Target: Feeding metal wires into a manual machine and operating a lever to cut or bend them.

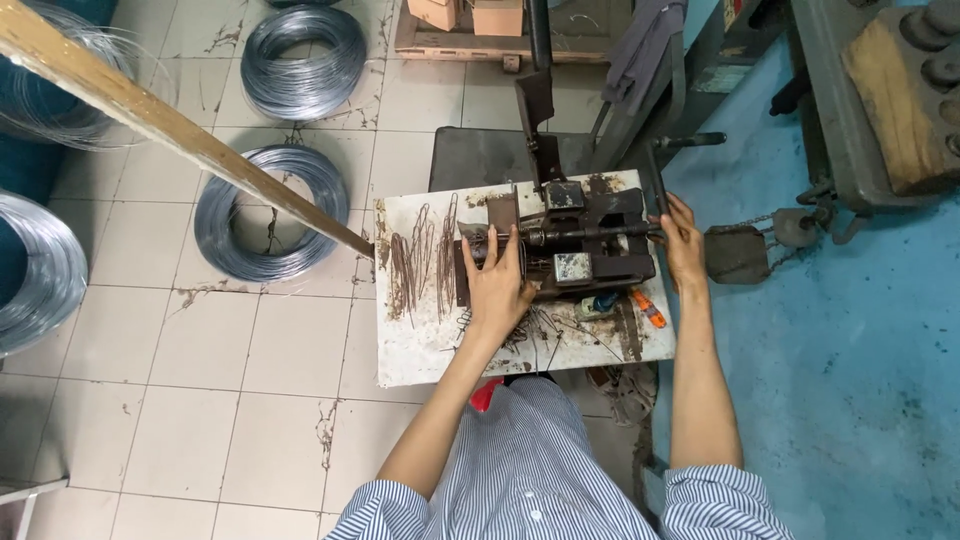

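The left hand (497, 285) lies flat and spread, fingers pointing away from the body, pressing on the near left part of a dark metal wire-bending jig (570, 250); it closes on nothing, and whether a wire sits beneath the palm cannot be told; the right hand (683, 245) is curled at the right end of a thin horizontal steel rod (590, 235) that runs across the jig, though how firmly the fingers wrap it is not clear; the rod looks stiff, slim and probably greasy, so it would likely be best gripped at that outer end, where the hand is; the jig itself appears heavy and fixed, a thing to lean on rather than lift; it sits on a stained white work board (420, 350), straight ahead of the person, between the two hands; bent rusty wire pieces (420, 265) lie just left of the left hand, light and springy by the look of them; an orange-handled tool (648, 308) rests near the right wrist; coils of grey wire (270, 212) lie well apart on the tiled floor (200, 400), and a long wooden stick (180, 130) slants in from the upper left.
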